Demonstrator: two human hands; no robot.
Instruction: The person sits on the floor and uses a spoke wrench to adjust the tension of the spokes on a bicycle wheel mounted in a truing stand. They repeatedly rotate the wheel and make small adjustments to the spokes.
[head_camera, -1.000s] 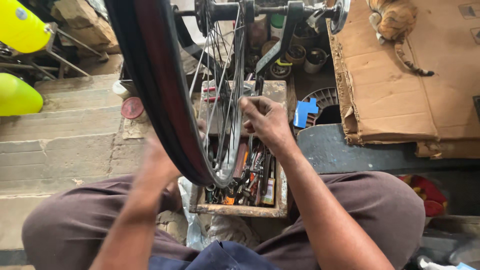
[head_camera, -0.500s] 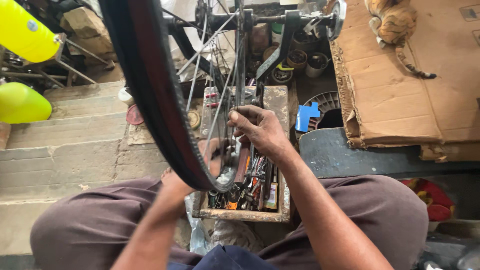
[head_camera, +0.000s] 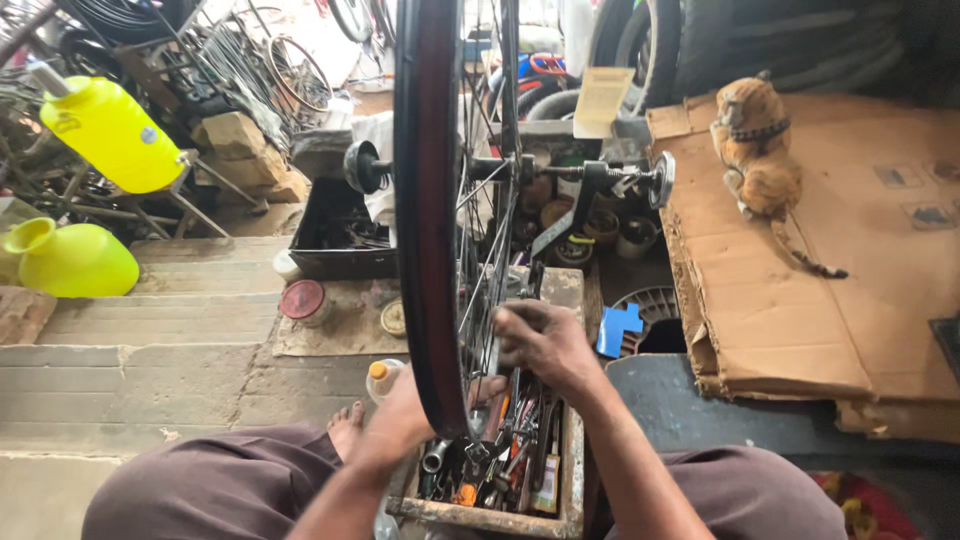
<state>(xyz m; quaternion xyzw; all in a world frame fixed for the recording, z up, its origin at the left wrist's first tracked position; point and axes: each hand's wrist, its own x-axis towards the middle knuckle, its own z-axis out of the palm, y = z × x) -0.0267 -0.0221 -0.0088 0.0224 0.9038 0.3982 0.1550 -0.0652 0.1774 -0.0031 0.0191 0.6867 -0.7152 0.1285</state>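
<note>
Both hands' fingers (head_camera: 520, 330) on wheel (head_camera: 425, 220)

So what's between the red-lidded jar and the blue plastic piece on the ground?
In the head view, the bicycle wheel stands between the red-lidded jar and the blue plastic piece, with a small round tin beside the jar.

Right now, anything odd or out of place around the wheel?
A brown cat sits on the flattened cardboard sheet beside the stand. Otherwise nothing stands out: both hands, left hand and right hand, grip the black bicycle wheel.
</note>
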